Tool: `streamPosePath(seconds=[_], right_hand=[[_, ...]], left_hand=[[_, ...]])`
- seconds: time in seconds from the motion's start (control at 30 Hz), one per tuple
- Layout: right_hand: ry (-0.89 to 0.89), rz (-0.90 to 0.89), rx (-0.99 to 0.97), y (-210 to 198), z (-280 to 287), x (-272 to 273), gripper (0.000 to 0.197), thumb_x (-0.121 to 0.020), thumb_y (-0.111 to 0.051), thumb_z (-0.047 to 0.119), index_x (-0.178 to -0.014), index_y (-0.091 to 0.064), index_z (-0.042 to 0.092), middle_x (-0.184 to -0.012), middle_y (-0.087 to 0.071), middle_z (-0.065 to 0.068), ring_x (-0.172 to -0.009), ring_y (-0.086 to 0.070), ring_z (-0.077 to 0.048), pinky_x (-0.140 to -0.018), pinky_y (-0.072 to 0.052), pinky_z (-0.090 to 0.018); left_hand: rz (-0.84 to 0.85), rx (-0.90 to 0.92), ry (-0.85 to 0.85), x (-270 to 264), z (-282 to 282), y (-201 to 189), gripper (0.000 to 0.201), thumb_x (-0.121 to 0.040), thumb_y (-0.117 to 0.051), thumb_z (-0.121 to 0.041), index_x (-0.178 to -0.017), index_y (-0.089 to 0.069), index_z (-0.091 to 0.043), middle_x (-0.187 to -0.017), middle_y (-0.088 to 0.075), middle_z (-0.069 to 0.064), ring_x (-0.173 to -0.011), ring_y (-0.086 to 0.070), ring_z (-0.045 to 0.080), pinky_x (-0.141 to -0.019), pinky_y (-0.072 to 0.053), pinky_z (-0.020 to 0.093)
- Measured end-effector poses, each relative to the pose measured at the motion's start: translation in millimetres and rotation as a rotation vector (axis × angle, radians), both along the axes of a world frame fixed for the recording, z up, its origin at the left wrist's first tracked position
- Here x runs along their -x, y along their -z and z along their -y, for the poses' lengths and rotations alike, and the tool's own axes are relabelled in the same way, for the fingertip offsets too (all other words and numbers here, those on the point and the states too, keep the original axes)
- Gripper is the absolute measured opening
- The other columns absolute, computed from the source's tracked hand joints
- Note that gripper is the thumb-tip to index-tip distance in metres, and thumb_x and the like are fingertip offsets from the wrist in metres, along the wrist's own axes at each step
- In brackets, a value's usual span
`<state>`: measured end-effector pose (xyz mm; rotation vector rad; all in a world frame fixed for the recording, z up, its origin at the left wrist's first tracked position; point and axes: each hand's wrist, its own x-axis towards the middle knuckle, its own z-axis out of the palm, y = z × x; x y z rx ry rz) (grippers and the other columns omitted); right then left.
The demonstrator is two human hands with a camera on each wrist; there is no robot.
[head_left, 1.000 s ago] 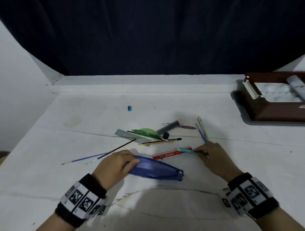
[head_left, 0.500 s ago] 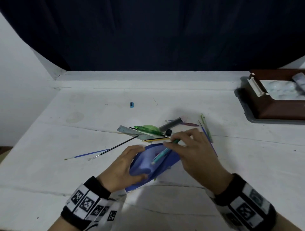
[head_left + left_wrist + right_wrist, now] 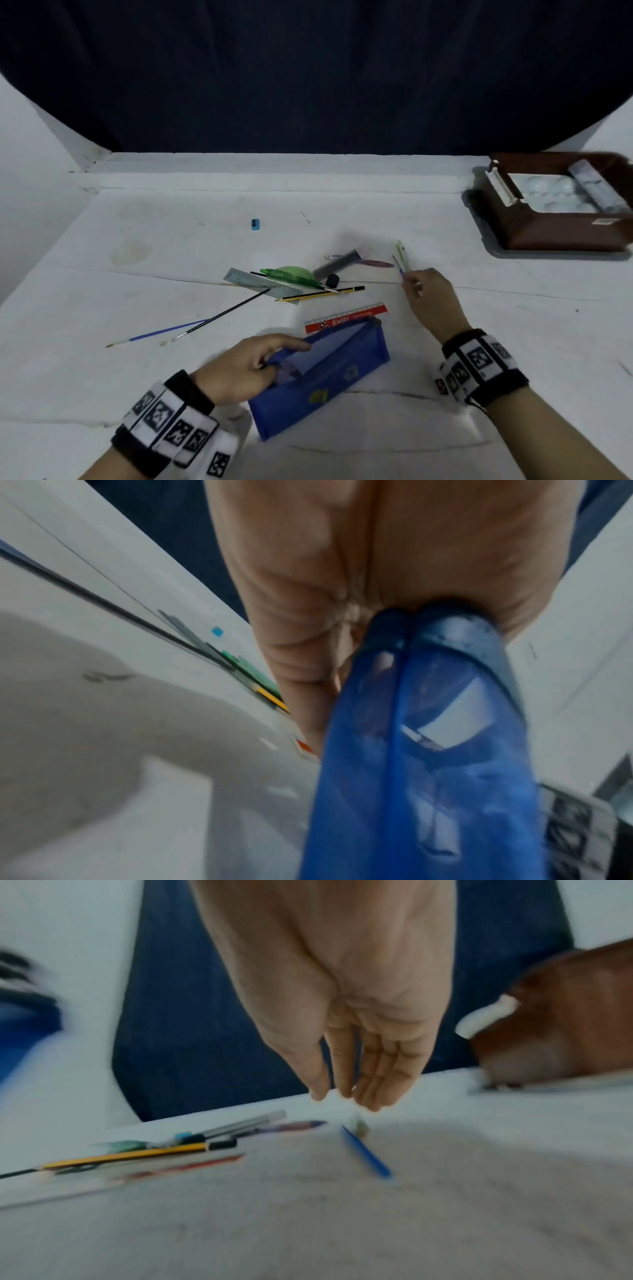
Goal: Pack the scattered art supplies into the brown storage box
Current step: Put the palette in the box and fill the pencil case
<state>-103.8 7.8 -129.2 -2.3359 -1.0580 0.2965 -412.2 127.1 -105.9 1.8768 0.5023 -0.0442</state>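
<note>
The brown storage box [image 3: 561,233] sits at the worktop's [image 3: 137,394] far right. The left hand [image 3: 239,370] grips a blue pouch [image 3: 329,377] (mouth agape); the right hand [image 3: 431,301], fingers straight, reaches over a blue brush [image 3: 366,1153].

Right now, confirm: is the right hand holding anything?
No; in the right wrist view the right hand hangs open above the blue pen, fingers straight.

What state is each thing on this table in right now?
Pouch: open, mouth held up by the left hand.
Right hand: open, fingers straight, reaching to the blue pen, not gripping it.
Brown box: open, a palette inside.
Red ruler: flat, behind the pouch.
Pencil: loose in the pile.
Sharpener: alone, apart.
</note>
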Motion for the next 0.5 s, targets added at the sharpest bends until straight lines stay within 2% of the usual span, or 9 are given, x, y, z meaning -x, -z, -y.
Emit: streamPosePath(seconds=[0.07,0.13,0.23,0.3,0.37,0.43,0.5], right_hand=[[0.084,-0.037,0.1,7.0,-0.3,-18.8,0.033,-0.094,-0.054,0.025,-0.119,-0.06,0.005,-0.115,-0.056,-0.015,-0.098,-0.058,-0.028,-0.085,-0.049,-0.035],[0.112,-0.056,0.169,7.1,-4.5,-29.8,0.038,-0.093,-0.055,0.03,-0.12,-0.059,0.004,-0.116,-0.056,-0.016,-0.105,-0.056,-0.031,-0.088,-0.046,-0.035],[0.058,-0.017,0.282,1.5,-9.2,-35.2,0.029,-0.09,-0.057,0.025,-0.094,-0.068,-0.001,-0.098,-0.065,-0.017,-0.093,-0.061,-0.032,-0.078,-0.048,-0.032],[0.046,-0.011,0.333,-3.8,-9.0,-36.9,0.027,-0.089,-0.056,0.022,-0.082,-0.068,-0.001,-0.088,-0.067,-0.015,-0.088,-0.062,-0.03,-0.074,-0.048,-0.031],[0.049,-0.029,0.352,-7.6,-7.8,-42.7,0.025,-0.086,-0.058,0.019,-0.072,-0.065,-0.001,-0.08,-0.067,-0.016,-0.083,-0.063,-0.031,-0.068,-0.048,-0.03],[0.069,-0.048,0.352,-12.5,-6.3,-49.5,0.022,-0.081,-0.062,0.017,-0.073,-0.066,-0.003,-0.079,-0.067,-0.017,-0.079,-0.064,-0.031,-0.066,-0.05,-0.031],[0.075,-0.059,0.377,-18.1,-4.8,-54.6,0.018,-0.08,-0.066,0.019,-0.074,-0.064,0.002,-0.082,-0.067,-0.015,-0.079,-0.064,-0.03,-0.067,-0.05,-0.031]], left_hand=[[-0.044,0.039,0.096,-15.9,-2.0,-0.3,0.04,-0.082,-0.054,-0.005,-0.119,-0.06,-0.021,-0.125,-0.058,-0.013,-0.112,-0.056,-0.001,-0.086,-0.042,0.009],[-0.043,-0.088,0.155,-31.6,-10.7,0.9,0.029,-0.087,-0.056,-0.008,-0.113,-0.062,-0.02,-0.116,-0.063,-0.01,-0.105,-0.059,0.001,-0.086,-0.046,0.013],[0.006,-0.31,0.12,-52.3,-39.3,-1.5,0.012,-0.088,-0.061,-0.022,-0.1,-0.058,-0.023,-0.099,-0.065,-0.009,-0.091,-0.06,-0.002,-0.08,-0.048,0.013],[0.0,-0.419,-0.002,-64.7,-63.0,-6.0,0.014,-0.085,-0.064,-0.019,-0.09,-0.054,-0.027,-0.087,-0.064,-0.007,-0.079,-0.058,-0.002,-0.072,-0.044,0.011],[-0.073,-0.496,-0.095,-73.4,-82.0,-5.9,0.025,-0.079,-0.068,-0.011,-0.077,-0.049,-0.028,-0.078,-0.063,-0.005,-0.068,-0.056,-0.003,-0.066,-0.041,0.009],[-0.168,-0.528,-0.082,-79.5,-91.2,-0.5,0.031,-0.074,-0.075,-0.014,-0.07,-0.047,-0.025,-0.07,-0.056,-0.009,-0.058,-0.05,-0.004,-0.059,-0.038,0.006],[-0.208,-0.48,-0.08,-84.3,-93.3,8.2,0.031,-0.071,-0.079,-0.015,-0.071,-0.049,-0.021,-0.068,-0.052,-0.009,-0.057,-0.046,-0.001,-0.057,-0.038,0.007]])
